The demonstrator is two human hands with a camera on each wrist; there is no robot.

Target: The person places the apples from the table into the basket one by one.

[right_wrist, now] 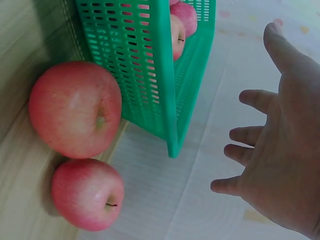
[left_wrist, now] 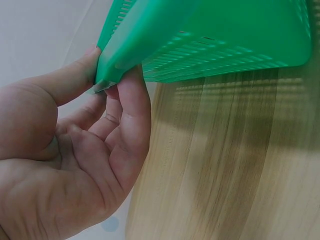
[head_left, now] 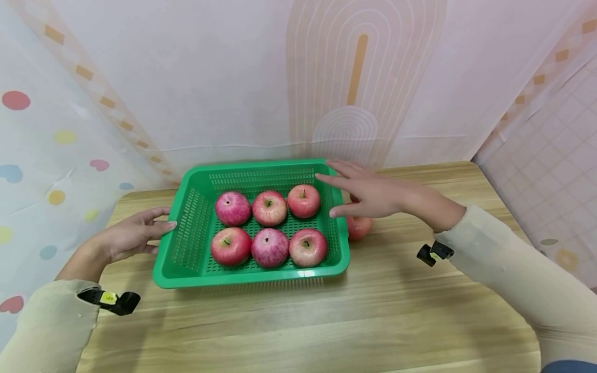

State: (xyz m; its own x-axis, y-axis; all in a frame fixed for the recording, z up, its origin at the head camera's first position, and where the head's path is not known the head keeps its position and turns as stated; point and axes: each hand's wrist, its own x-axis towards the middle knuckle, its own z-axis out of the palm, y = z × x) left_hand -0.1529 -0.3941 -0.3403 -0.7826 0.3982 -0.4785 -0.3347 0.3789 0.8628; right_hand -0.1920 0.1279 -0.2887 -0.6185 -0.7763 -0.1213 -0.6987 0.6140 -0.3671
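A green plastic basket (head_left: 252,280) with perforated walls holds several red apples (head_left: 269,208) in two rows. My left hand (head_left: 135,233) pinches the basket's left rim, thumb on top and fingers beneath, as the left wrist view shows at the rim (left_wrist: 135,40). Over the basket's right end hovers my right hand (head_left: 368,191), fingers spread and holding nothing. In the right wrist view that hand (right_wrist: 280,135) is apart from the rim. Two apples lie on the table outside the basket's right wall: a nearer one (right_wrist: 75,110) and another (right_wrist: 87,195), mostly hidden by the hand in the head view.
The basket stands on a light wood table (head_left: 298,326) with rounded corners. Behind it hangs a pale patterned cloth wall (head_left: 224,93), close to the table's back edge. A dotted wall (head_left: 60,166) borders the left side.
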